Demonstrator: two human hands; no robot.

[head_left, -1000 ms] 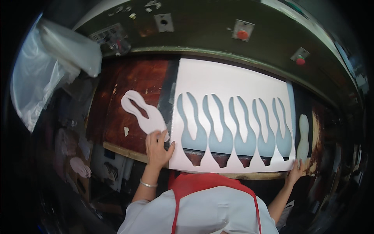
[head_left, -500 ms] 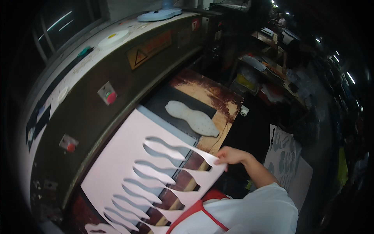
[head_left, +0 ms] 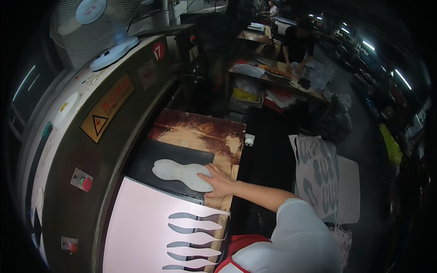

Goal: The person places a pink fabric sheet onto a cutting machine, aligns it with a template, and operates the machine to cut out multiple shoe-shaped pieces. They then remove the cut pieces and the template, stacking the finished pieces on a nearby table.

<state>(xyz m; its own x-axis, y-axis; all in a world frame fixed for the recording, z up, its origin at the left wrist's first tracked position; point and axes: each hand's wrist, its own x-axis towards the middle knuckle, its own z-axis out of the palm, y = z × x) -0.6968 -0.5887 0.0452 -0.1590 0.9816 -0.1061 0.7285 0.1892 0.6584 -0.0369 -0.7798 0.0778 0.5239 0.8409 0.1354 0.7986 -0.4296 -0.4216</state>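
Observation:
A pale, sole-shaped plate [head_left: 175, 174] dotted with small marks lies on a black mat [head_left: 150, 153]. Its near right end is gripped by my right hand [head_left: 217, 182], with fingers on top and at the edge. Just below the mat, a light pink sheet [head_left: 136, 227] with a row of sole-shaped cutouts spreads over the work surface, its cut strips toward the right edge. My left hand is out of the picture.
A green press beam [head_left: 109, 159] with red buttons runs along the left, a fan [head_left: 91, 11] on its top. Cut pink sheets [head_left: 314, 173] hang at the right. Farther back, a co-worker [head_left: 298, 45] stands at a cluttered table [head_left: 273, 75].
My right hand has let go of the pink sheet's edge and moved up-left onto the sole-shaped plate. The sheet now lies lower in view, and the view itself has turned.

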